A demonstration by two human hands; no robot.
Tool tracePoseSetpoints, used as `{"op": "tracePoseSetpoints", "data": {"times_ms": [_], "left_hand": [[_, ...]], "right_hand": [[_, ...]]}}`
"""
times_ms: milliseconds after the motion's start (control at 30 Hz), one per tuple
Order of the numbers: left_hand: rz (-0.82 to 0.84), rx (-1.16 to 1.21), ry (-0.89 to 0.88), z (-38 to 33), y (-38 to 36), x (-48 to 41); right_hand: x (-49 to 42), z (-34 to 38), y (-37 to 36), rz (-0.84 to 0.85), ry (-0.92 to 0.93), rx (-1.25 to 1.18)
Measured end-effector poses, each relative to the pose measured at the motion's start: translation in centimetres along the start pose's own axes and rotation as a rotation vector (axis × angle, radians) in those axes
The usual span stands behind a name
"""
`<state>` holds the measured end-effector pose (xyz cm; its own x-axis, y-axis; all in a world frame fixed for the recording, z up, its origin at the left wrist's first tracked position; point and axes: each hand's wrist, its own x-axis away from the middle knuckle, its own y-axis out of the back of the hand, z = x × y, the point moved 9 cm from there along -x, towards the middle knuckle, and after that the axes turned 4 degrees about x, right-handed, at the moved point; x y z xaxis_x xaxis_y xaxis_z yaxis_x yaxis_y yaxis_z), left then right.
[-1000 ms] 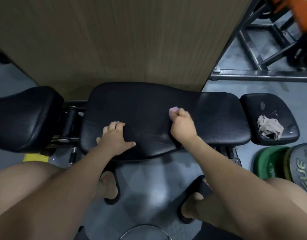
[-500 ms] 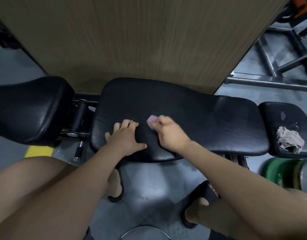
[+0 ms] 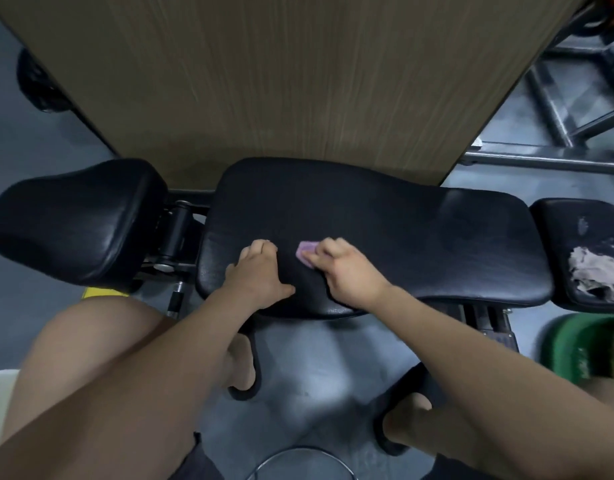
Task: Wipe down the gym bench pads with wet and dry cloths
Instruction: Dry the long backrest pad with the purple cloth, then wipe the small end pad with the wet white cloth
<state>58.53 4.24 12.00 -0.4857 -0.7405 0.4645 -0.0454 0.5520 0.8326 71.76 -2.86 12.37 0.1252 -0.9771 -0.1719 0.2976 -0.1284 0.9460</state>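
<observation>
Arms: left arm [image 3: 142, 393] and right arm [image 3: 471, 358], bare along all the length in view.
Hands: left hand [image 3: 260, 271] and right hand [image 3: 347, 271], bare.
Legs: bare thighs and knees.
Shorts [image 3: 194, 460]: dark fabric.
Feet: black open sandals, left sandal [image 3: 241, 396], right sandal [image 3: 380, 434].

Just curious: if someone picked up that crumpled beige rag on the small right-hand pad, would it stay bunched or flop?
Probably flop: the beige rag lies in soft, uneven folds, so it would likely droop. Likely light too: the fabric looks thin. Heaped low on the small pad, it seems unlikely to roll.
</observation>
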Motion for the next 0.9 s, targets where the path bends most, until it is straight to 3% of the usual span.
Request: {"op": "tracePoseSetpoints", "data": {"times_ms": [133,233,300,367,433,533,600,767,900], "left_hand": [[-0.003,-0.094,-0.032,-3.3,0.6,0.7],[0.003,-0.12,-0.07,-7.4,0.7,1.9],[0.004,-0.143,-0.105,-10.2,0.7,3.0],[-0.009,-0.184,-0.137,-12.8,0.8,4.2],[-0.025,-0.228,-0.158,-15.3,1.1,5.3],[-0.03,-0.292,-0.192,-19.3,1.5,6.5],[-0.037,-0.313,-0.214,-22.1,1.8,6.9],[-0.045,-0.302,-0.288,-29.2,1.3,6.7],[-0.014,-0.273,-0.346,-34.0,-0.6,5.1]], "right_hand": [[7.2,-5.0,2.8,-0.069,-0.099,0.084],[13.5,-13.8,7.5,-0.197,-0.49,0.12],[17.7,-19.7,9.3,-0.106,-0.822,0.13],[19.4,-21.9,10.3,-0.04,-0.986,0.177],[18.0,-20.0,10.3,-0.015,-0.923,0.186],[15.6,-15.0,8.5,0.088,-0.605,0.154],[16.6,-14.4,8.4,0.164,-0.507,0.178],[23.6,-21.0,11.3,0.049,-0.877,0.153],[24.1,-21.8,11.9,0.04,-0.808,-0.12]]}}
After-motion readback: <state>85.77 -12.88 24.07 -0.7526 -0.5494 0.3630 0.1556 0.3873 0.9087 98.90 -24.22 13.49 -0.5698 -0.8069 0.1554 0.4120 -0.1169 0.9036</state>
